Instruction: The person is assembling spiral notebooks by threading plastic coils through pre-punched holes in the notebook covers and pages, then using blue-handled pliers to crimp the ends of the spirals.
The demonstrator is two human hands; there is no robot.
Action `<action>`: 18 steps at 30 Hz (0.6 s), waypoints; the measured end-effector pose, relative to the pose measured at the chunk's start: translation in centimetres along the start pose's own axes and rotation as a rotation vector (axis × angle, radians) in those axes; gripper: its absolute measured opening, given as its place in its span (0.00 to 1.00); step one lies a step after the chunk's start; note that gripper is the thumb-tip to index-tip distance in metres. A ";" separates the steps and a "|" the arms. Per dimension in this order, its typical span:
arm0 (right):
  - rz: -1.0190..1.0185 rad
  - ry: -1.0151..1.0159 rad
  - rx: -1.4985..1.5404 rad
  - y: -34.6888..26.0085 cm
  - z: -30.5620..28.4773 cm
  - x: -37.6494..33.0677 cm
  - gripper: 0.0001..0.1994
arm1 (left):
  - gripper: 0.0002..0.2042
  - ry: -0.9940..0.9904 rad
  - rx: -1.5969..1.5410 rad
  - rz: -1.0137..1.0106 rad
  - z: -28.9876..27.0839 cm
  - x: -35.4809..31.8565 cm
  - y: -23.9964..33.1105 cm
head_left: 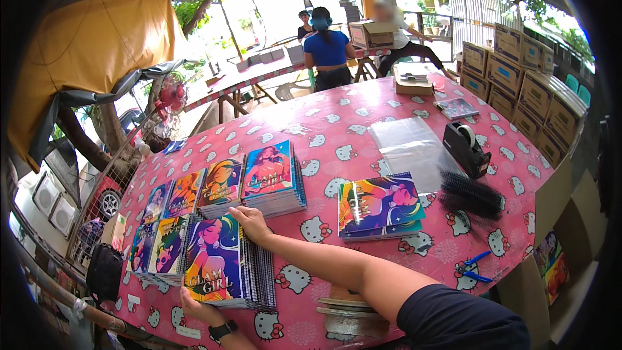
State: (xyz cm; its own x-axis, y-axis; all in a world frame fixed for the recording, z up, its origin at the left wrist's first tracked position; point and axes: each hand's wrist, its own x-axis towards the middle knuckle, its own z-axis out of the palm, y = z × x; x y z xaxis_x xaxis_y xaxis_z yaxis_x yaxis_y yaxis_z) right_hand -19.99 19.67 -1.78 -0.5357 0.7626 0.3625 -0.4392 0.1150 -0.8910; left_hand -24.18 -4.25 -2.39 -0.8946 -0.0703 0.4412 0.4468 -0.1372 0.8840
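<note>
Spiral-bound notebooks arranged on a table (447, 253) covered in pink cloth with a repeated cat-head pattern. The foremost notebook (214, 253), its cover printed with a colourful figure, is seen at the lower left of the frame, on top of a stack (262, 279) whose dark coils are exposed along the right side. Its upper right corner is touched by the right hand (254, 225), whose forearm is extended from the lower right; the fingers are laid over the edge, slightly bent. The lower left corner is met by the left hand (202, 310), on whose wrist a dark watch (223, 329) is worn. Whether either hand is closed in a grip cannot be told. Directly behind, further notebook piles (272, 168) are set side by side. At centre right, a smaller pile (376, 206) is placed near clear plastic sheets (408, 146), a black tape dispenser (465, 149) and a bundle of black coils (470, 193). Blue-handled cutters (474, 268) are shown at the lower right, near an open carton (518, 288). Closed cartons (505, 71) are stacked at the upper right; a person in a blue top (326, 48) is seen at upper centre.
</note>
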 end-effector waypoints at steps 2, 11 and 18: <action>0.010 -0.028 0.006 0.2 0.0 -0.1 0.18 | 0.21 0.025 0.032 0.011 -0.2 0.0 -0.3; -0.065 -0.243 -0.093 -0.5 -2.8 1.6 0.26 | 0.22 -0.031 0.102 0.029 0.3 0.8 -1.8; -0.228 -0.507 -0.563 -11.0 -14.6 -5.2 0.24 | 0.33 -0.103 -0.274 -0.279 -1.0 -0.7 0.2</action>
State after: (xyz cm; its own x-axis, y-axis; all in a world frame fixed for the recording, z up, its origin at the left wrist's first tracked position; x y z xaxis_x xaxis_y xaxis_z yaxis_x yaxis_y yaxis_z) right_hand -1.85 23.77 2.15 -0.7993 0.3135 0.5126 -0.2197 0.6416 -0.7349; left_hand -23.51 -5.26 -2.67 -0.9709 0.1042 0.2157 0.1584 -0.3962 0.9044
